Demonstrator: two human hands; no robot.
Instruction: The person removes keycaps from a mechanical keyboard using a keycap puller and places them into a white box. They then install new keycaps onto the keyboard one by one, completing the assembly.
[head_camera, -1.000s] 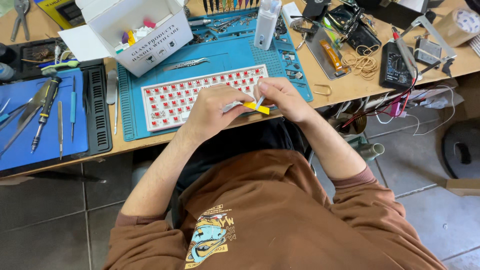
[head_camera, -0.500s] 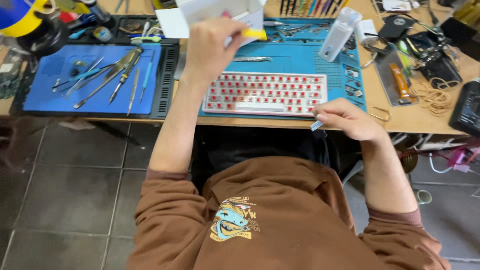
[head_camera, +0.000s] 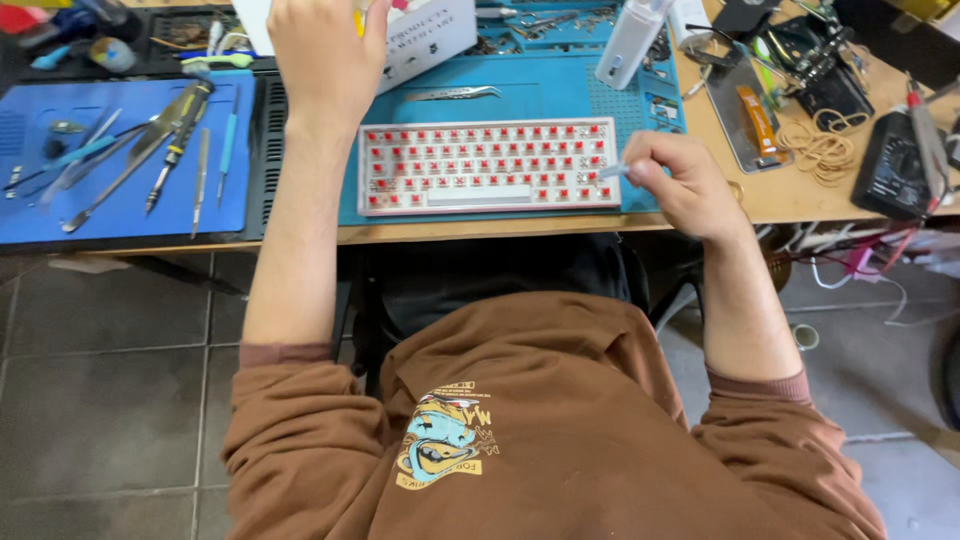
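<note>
A white keyboard with bare red switches lies on a teal mat at the desk's front edge. My left hand is stretched far forward over the white cardboard box. Its fingers are closed around a yellow tool, of which only a sliver shows. My right hand rests at the keyboard's right end. It pinches a small pale blue piece that touches the keyboard's edge. My brown sweater fills the lower half of the view.
A blue mat with screwdrivers and picks lies at the left. Tweezers and a white bottle sit behind the keyboard. At the right are a coil of thin wire, a black meter and hanging cables.
My left hand has left the keyboard and gone forward to the white box with the yellow tool. My right hand stays at the keyboard's right end with the small piece.
</note>
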